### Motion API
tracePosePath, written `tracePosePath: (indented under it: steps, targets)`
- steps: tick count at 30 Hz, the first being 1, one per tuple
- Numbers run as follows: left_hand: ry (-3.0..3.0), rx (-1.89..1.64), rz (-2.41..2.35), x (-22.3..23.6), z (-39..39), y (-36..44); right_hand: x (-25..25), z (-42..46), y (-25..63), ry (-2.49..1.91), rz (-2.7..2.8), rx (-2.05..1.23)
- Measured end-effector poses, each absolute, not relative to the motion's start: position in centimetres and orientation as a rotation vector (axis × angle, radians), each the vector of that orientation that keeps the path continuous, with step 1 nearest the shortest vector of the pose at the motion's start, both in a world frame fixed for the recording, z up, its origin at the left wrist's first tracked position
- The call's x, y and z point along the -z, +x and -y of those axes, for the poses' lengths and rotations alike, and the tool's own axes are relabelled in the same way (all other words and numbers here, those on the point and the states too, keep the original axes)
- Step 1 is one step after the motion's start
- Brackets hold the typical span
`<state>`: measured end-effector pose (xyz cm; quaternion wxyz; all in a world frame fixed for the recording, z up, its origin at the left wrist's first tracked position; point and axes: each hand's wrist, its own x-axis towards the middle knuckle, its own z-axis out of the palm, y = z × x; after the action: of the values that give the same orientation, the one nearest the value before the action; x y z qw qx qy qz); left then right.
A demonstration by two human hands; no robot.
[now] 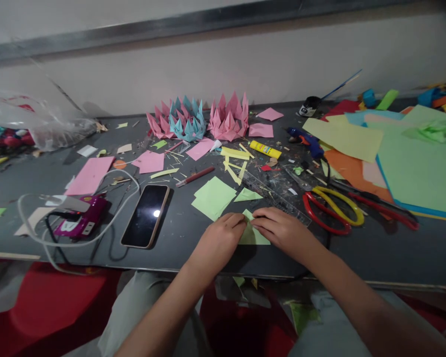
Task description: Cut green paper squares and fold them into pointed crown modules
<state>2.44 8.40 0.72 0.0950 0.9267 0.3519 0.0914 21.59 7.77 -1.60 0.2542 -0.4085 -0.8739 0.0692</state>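
Observation:
Between my hands a light green sheet of paper [254, 237] lies on the dark table, its upper part folded or raised. My left hand [225, 233] has its fingers closed on the paper's left side. On the other side my right hand [277, 225] pinches the paper's upper right edge. The fingertips hide part of the fold. Just beyond them sit a stack of green paper squares [213, 198] and a folded green paper triangle [248, 195].
Scissors with red and yellow handles [334, 210] lie at right, near green sheets [423, 163]. A phone [145, 216] and a purple power adapter [82, 218] with a white cable are at left. Pink and blue folded-paper crowns [228, 119], a glue stick [265, 149] and a glue gun [306, 141] stand or lie behind.

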Motion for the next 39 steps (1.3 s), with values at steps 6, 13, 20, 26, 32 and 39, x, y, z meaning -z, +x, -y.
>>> tracePosePath:
  steps: [6, 13, 20, 26, 32, 39]
  targets:
    - [2.774, -0.316, -1.051, -0.5, -8.6, 3.0, 1.7, -7.9, 21.5, -1.108, 2.388, -0.153]
    - [2.764, -0.445, -1.145, -0.4, -8.6, 4.3, 1.4, -7.8, 20.9, -1.178, 2.430, -0.128]
    - [2.729, -0.346, -1.271, -0.9, -8.1, 4.5, -0.3, -5.7, 19.7, -1.481, 2.417, 0.029]
    - [2.771, -0.391, -1.260, -0.6, -7.9, 4.1, -0.3, -4.9, 20.3, -1.582, 2.347, -0.018]
    - [2.791, -0.357, -1.269, -0.8, -7.8, 4.3, 0.6, -6.7, 19.8, -1.653, 2.342, -0.139]
    - [2.710, -0.355, -1.371, -1.4, -6.8, 4.3, -0.3, -7.2, 18.3, -1.832, 2.435, -0.152]
